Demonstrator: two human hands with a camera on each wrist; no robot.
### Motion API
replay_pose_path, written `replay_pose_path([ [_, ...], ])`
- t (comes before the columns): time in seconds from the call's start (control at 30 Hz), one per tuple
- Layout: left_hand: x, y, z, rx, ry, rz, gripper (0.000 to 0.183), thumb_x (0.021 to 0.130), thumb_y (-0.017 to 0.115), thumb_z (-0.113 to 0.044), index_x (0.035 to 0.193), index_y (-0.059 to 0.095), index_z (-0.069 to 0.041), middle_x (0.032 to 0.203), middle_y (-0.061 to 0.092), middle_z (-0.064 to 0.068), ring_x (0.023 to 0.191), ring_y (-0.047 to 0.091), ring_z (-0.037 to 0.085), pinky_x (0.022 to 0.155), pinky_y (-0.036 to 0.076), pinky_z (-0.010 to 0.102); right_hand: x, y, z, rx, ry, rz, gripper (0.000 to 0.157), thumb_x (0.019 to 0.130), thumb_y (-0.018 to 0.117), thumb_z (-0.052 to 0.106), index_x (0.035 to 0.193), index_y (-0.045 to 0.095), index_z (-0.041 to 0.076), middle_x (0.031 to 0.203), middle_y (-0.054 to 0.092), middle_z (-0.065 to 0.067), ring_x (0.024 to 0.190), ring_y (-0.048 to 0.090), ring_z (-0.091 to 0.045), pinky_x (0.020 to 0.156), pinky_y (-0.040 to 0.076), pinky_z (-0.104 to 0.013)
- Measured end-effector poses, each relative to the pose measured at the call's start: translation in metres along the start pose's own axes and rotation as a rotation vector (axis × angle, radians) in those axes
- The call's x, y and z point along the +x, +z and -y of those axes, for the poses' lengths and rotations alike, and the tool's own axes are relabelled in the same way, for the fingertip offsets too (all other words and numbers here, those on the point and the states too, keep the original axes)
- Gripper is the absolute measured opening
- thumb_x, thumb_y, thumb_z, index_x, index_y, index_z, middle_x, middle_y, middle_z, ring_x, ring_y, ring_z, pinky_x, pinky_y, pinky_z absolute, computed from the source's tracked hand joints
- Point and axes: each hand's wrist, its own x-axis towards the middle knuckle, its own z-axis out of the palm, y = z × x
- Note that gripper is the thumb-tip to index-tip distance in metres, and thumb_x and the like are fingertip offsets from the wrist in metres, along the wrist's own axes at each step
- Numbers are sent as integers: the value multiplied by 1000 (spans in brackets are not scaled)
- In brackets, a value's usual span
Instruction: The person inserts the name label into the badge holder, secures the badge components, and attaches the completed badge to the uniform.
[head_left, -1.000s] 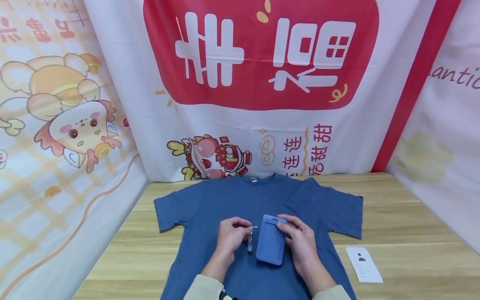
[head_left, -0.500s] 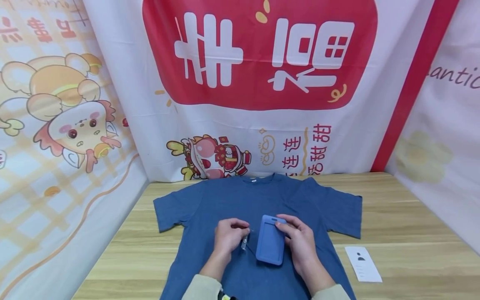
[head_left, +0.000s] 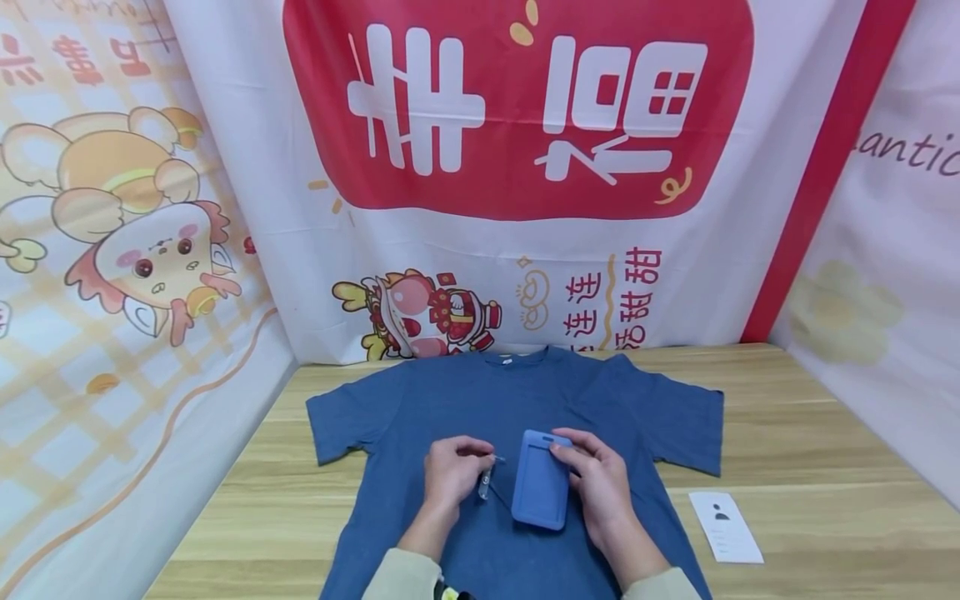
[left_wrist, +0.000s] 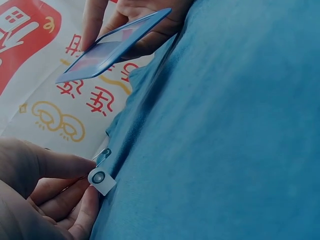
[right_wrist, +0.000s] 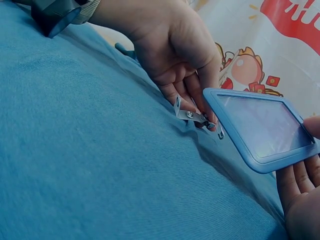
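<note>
My left hand (head_left: pixel 452 473) pinches a badge clip (left_wrist: pixel 102 181) between thumb and fingers. It has a small metal safety pin (left_wrist: pixel 103 156) and a clear strap with a round snap (left_wrist: pixel 98 177). To its right, my right hand (head_left: pixel 602 482) holds a blue badge holder (head_left: pixel 542 485) by its upper right edge, thumb on the near face. The holder's slot (head_left: pixel 548 439) is at the top, and its window (right_wrist: pixel 267 125) faces the right wrist camera. Both hands are over a blue T-shirt (head_left: pixel 472 400) spread flat.
A white card (head_left: pixel 726 527) with a dark person icon lies right of the shirt. The wooden table (head_left: pixel 787 433) extends on both sides. Printed cloth walls (head_left: pixel 247 167) enclose the left, back and right.
My left hand has shifted left, away from the badge holder, with the clip, whose strap has tilted. The right hand and the holder have stayed nearly still.
</note>
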Motion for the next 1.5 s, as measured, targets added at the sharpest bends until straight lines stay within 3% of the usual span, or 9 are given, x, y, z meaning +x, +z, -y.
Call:
replay_pose_path([
  [0.57,3,-3,2,-49,-25,1,7,88,84,-5,94,85,-9,96,80,6,91,70,21,78,60,35,0,-1,0,-29,-5,-6,42,95,83,18,135,73,10,113,73,-2,103,67,-16,86,56,-30],
  [0.93,3,-5,3,-74,-31,40,8,89,83,-5,97,85,-7,98,80,8,88,69,20,77,59,33,0,0,0,-61,-7,-12,43,94,84,20,135,74,11,110,72,-2,101,65,-18,84,54,-30],
  [1.5,4,-8,3,-13,2,6,14,87,85,-6,101,84,-6,100,79,8,89,69,20,77,59,35,0,0,-1,-69,-10,-12,43,94,85,19,134,74,10,107,71,0,99,64,-17,82,53,-29],
])
